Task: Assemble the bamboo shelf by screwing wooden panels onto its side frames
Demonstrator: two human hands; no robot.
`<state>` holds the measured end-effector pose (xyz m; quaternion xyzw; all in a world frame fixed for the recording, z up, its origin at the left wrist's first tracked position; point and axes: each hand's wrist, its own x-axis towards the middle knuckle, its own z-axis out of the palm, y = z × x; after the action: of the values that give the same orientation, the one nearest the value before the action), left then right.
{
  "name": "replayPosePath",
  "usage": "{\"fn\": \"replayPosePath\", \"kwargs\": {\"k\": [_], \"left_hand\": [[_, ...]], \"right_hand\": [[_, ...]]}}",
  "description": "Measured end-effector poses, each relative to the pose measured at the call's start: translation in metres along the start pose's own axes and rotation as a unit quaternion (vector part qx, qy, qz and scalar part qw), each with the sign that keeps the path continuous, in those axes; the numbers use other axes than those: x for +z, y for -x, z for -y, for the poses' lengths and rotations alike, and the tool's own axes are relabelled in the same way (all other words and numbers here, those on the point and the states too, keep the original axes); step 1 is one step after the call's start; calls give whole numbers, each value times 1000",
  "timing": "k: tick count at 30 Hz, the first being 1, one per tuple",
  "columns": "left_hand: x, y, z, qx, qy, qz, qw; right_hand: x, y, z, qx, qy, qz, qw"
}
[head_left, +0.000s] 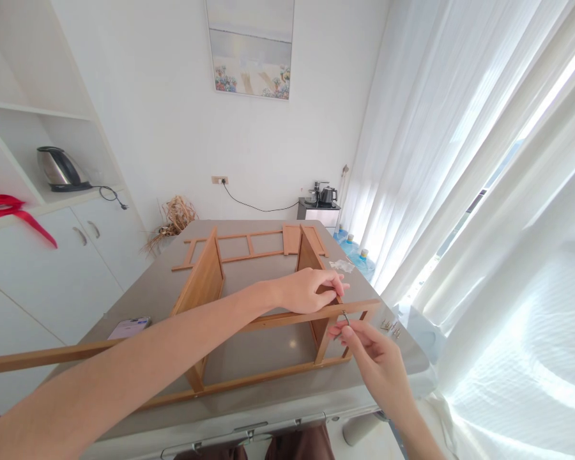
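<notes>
the surface [158, 294] has a plain grey-beige top, and a half-built wooden frame [211, 278] rests across it with two panels standing up. behind that frame lies a flat, ladder-like wooden piece [291, 240]. a phone [129, 328] lies left of the frame's panels, small metal fasteners [397, 333] lie loosely clustered just right of the frame, and crumpled clear plastic [342, 266] lies beyond its right end.

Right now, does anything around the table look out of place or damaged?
No damage stands out. Slightly untidy: crumpled plastic at right on the table, and a red ribbon dangling below the cabinet ledge at left.
</notes>
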<state>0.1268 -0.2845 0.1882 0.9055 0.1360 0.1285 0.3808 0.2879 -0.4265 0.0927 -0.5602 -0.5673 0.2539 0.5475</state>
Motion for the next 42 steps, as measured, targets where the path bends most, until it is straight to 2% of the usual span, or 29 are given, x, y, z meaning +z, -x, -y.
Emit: {"fn": "replayPosePath", "kwargs": {"k": [3,7,11,15,20,25,30,42], "left_hand": [[-2,-1,2,7,0,10,1000],[-3,-1,3,-2,-3,10,1000],[-2,0,2,-5,-4,9,1000],[-2,-1,2,-3,-14,8,1000],[-3,-3,4,1,-52,1,999],[-3,-3,6,1,-56,6,998],[-3,-2,4,21,-44,3,999],[-3,-2,4,27,-34,-9,999]], "right_hand": [[15,2,5,26,-93,-3,995],[25,8,11,29,-94,-29,995],[18,15,3,-19,5,-57,998],[-4,13,-8,-128,141,-69,979],[-28,1,-6,-205,241,-25,948],[-33,-9,3,-253,289,27,923],[-32,-13,7,-249,300,51,919],[-37,-15,10,-237,310,59,919]]}}
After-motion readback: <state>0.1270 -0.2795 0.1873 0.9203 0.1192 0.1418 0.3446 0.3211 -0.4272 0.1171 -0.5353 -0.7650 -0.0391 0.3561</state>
